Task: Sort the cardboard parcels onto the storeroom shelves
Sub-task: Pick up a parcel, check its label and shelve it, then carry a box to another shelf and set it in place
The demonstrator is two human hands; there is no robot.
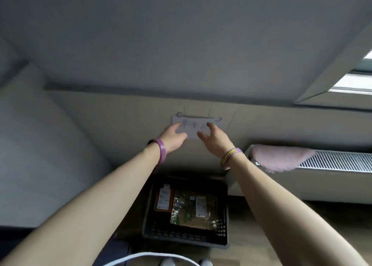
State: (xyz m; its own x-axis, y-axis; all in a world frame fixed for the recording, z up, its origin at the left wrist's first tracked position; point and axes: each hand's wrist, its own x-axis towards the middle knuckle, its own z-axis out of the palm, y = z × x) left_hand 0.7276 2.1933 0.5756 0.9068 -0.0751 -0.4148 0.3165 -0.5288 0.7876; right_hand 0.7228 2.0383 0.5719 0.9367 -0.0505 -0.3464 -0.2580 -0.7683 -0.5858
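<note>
— Head view, looking down and forward. Whereabouts of the cardboard parcels?

— Down in a black crate (181,235) on the floor, against the foot of the wall (100,115), between the two outstretched forearms. Two on show: an orange parcel (164,199) on the left and, touching it, a brown parcel (193,211) wrapped in clear crinkled film. Not yet shelved, and no shelves in sight.

— Which way pointing?

— Both flat, labels up, probably for easy reading. Orange one: long axis running away from the feet toward the wall. Brown one: closer to square, long axis hard to call.

— And the hands?

— Well above the crate, touching neither parcel. Both up at a paper sheet (193,128) on the wall, scrawled with blurred handwriting — likely being put up or straightened there. Right hand (213,139): fingers spread and fairly straight, laid on the sheet's right half. Left hand (174,138): at the left edge, pressing or pinching, impossible to tell through the blur. Purple wristband (162,154) on the left wrist, lettered wristband (230,157) on the right.

— Further out?

— Radiator (332,161) to the right, with a pink cloth (281,158) draped over its near end.
</note>
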